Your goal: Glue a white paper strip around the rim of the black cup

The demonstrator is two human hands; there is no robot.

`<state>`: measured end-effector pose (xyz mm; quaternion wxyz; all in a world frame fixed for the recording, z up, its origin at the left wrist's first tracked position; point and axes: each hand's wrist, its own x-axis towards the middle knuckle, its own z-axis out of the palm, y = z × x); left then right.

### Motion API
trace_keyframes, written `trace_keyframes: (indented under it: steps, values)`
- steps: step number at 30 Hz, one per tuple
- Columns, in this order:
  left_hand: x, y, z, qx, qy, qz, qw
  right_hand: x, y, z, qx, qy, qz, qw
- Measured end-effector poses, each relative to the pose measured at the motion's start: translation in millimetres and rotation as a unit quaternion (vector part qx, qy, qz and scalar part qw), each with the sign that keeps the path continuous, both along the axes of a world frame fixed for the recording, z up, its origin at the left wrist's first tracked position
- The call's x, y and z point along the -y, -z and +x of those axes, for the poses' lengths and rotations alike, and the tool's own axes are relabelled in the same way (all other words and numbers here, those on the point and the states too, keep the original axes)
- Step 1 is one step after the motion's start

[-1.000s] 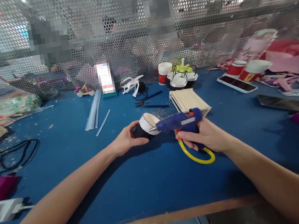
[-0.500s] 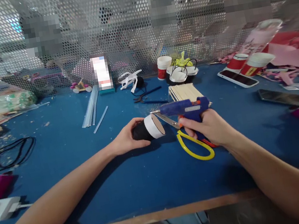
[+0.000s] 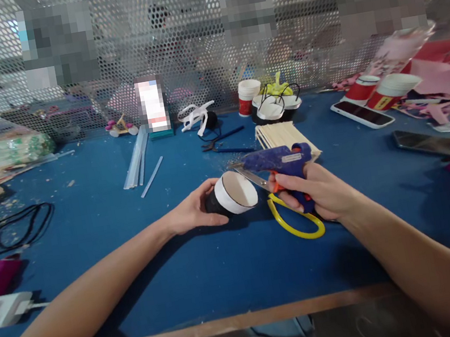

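Note:
Wrapped around the black lower part of a paper cup [image 3: 226, 201], my left hand [image 3: 195, 208] keeps it tilted, with the open mouth turned right and partly toward me. A white band runs below the cup's rim. My right hand [image 3: 310, 189] grips a blue hot glue gun [image 3: 277, 158], fingers at its orange trigger. The gun's nozzle points left, just above and behind the cup; whether it touches the rim I cannot tell. Beneath the gun and right hand lie scissors [image 3: 300, 232] with yellow handles, their blades partly hidden.
Behind the gun lies a stack of wooden sticks [image 3: 284, 134], with pliers [image 3: 225, 144] beside it. Glue sticks [image 3: 137, 157] rest at the back left near a propped phone [image 3: 153, 108]. Paper cups [image 3: 393, 91] and a white phone [image 3: 362, 113] are at right. A perforated metal screen [image 3: 186, 42] closes the back.
My left hand has turned the cup so that its inside shows more, and it sits slightly further right. The glue gun has rolled a little in my right hand.

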<state>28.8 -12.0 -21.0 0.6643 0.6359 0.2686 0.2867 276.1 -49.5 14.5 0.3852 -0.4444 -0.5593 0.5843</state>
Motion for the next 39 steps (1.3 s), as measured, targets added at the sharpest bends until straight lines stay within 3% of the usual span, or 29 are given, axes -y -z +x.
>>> trace_keyframes:
  steps: [5,8,10,12,15,18,23,26,29,31,35,39]
  values:
    - [0.1,0.7,2.0,0.01,0.016,-0.012,1.0,4.1,-4.1,-1.7,0.036,-0.054,-0.017,0.998]
    - [-2.5,0.8,2.1,0.013,-0.024,-0.005,1.0,5.8,-6.9,0.2,0.055,-0.113,-0.039,0.991]
    - [-4.5,0.3,1.9,0.016,-0.061,0.003,0.998,5.4,-7.8,1.8,0.038,-0.114,-0.038,0.992]
    - [-5.7,-0.5,1.9,0.024,-0.094,0.001,0.995,3.4,-8.0,3.5,-0.003,-0.065,-0.028,0.998]
    - [-5.5,-1.4,2.6,0.035,-0.113,-0.04,0.992,-2.3,-8.4,8.2,-0.05,0.062,0.0,0.997]
    - [-5.4,-0.2,3.8,0.06,-0.108,-0.088,0.988,-9.2,-8.4,16.9,-0.034,0.152,0.042,0.987]
    - [-10.9,3.1,3.3,0.098,-0.135,-0.076,0.983,-24.1,-8.2,34.1,0.085,0.194,0.074,0.974]
    - [-14.4,3.6,1.3,0.09,-0.148,-0.067,0.983,-39.5,-11.5,43.3,0.127,0.253,0.064,0.957]
    - [-15.7,5.0,-0.3,0.07,-0.149,-0.046,0.985,-56.7,-17.5,50.5,0.158,0.26,0.078,0.949]
    - [-15.8,6.8,-0.5,0.045,-0.159,-0.01,0.986,-66.9,-20.8,53.6,0.243,0.273,0.082,0.927]
    - [-16.4,10.7,0.4,-0.008,-0.182,0.076,0.98,-86.2,-20.3,57.2,0.487,0.28,0.107,0.82]
    - [-18.5,12.7,0.5,-0.042,-0.205,0.123,0.97,-103.4,-13.0,59.0,0.616,0.259,0.096,0.737]
